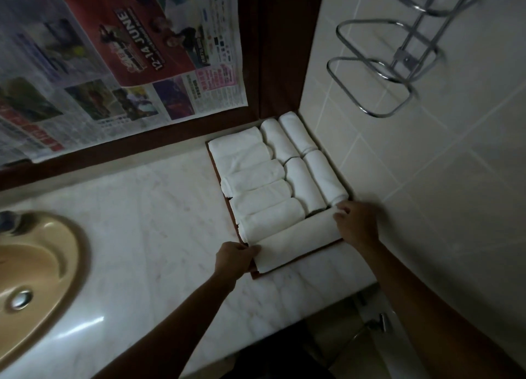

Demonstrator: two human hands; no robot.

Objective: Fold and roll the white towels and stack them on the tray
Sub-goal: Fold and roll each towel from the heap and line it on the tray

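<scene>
Both hands' fingers (343, 211) gripping rolled towel (296, 240) ends on tray (296, 260), newspaper (119, 65) reading "12-14 JUNE"

Both bare arms reach toward twelve o'clock, the left hand (232, 257) and right hand (354, 223) each gripping with curled fingers, well apart.

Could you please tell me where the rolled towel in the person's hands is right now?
In the head view, the rolled towel lies along the near edge of the tray, right of the sink, with the left hand and right hand gripping its ends.
</scene>
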